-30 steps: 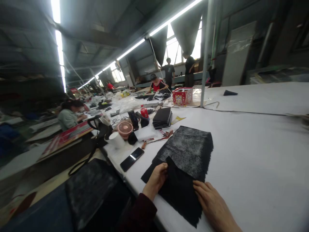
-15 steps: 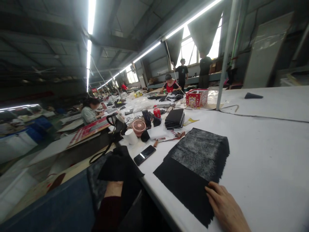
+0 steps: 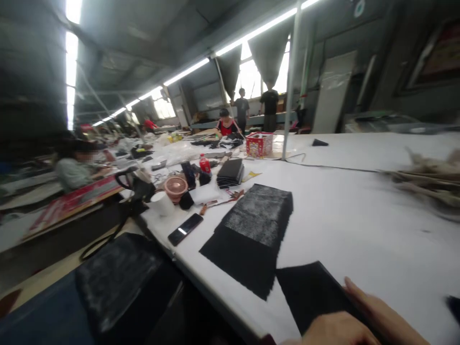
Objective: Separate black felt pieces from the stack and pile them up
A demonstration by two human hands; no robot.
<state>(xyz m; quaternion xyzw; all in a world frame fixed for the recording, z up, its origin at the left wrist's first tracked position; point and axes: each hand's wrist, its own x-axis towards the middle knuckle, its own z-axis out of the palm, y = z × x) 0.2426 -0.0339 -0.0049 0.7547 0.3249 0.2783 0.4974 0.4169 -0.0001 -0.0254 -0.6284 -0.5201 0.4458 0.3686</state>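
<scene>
A black cloth piece [image 3: 311,287] lies at the front of the white table [image 3: 359,215], with both hands at its near right part. My left hand [image 3: 338,330] is closed on it at the bottom edge, partly cut off by the frame. Along its right side rests my right hand [image 3: 384,311], fingers against the cloth. Left of this piece is a stack of black cloth [image 3: 258,215] with a greyish speckled upper piece and a plain black near part. Another dark, speckled cloth [image 3: 118,273] lies at the lower left, below the table's edge.
A phone [image 3: 186,229], white cup [image 3: 161,205], pink fan [image 3: 176,188], red bottle [image 3: 204,164] and black stack [image 3: 230,171] stand along the left. Behind are a red box [image 3: 259,145] and a pole [image 3: 289,86]. Beige material [image 3: 434,177] lies at right. Several people are further back.
The view has turned right. My left hand has moved from the lower left to the front of the table, where a black piece now lies between both hands, apart from the stack.
</scene>
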